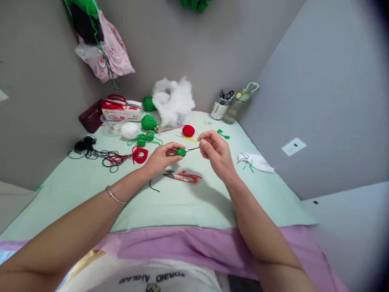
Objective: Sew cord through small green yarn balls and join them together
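My left hand pinches a small green crocheted ball between thumb and fingers, held above the pale green table. A thin black thread or needle runs from the ball to my right hand, whose fingers are pinched closed on it. Just below the hands lie small red-handled snips on the table. A red crocheted ball and a yellow-handled hook lie just beyond the hands.
Green yarn balls, a white ball, white stuffing, tangled black and red cord, a tissue pack with red scissors, a tool jar, a bottle and a white cloth surround the work spot. Grey walls enclose the table.
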The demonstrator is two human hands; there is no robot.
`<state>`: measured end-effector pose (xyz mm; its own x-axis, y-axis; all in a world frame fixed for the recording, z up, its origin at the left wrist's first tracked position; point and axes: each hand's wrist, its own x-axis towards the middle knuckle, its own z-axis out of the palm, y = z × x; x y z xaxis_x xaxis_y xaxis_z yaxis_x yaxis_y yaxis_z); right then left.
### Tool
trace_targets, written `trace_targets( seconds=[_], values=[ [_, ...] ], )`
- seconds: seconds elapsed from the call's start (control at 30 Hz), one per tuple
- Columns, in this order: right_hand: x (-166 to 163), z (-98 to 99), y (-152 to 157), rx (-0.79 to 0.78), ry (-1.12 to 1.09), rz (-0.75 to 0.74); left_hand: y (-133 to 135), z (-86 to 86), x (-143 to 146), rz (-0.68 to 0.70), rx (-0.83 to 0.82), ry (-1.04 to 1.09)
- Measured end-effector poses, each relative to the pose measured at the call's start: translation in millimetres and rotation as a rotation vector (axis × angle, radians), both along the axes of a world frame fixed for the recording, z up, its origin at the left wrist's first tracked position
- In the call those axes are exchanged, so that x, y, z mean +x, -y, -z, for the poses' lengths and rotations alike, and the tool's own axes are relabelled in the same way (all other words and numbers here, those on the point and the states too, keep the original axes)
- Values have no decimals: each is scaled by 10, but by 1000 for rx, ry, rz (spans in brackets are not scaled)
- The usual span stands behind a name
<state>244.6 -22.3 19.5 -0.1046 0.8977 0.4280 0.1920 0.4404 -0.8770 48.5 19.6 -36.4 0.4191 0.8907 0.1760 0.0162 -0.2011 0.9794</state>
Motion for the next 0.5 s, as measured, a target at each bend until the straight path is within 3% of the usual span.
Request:
trace_targets(
  seconds=[0.13, 0.27, 0.5],
  values=[
    [15, 58, -5, 219, 348, 134, -35, 20, -23, -5, 2, 29],
    [9, 149, -27, 353, 620, 159, -60, 16, -39, -33, 39, 17],
    [25, 193, -42, 393, 718, 142, -66, -6, -49, -50, 46, 17]
  ],
)
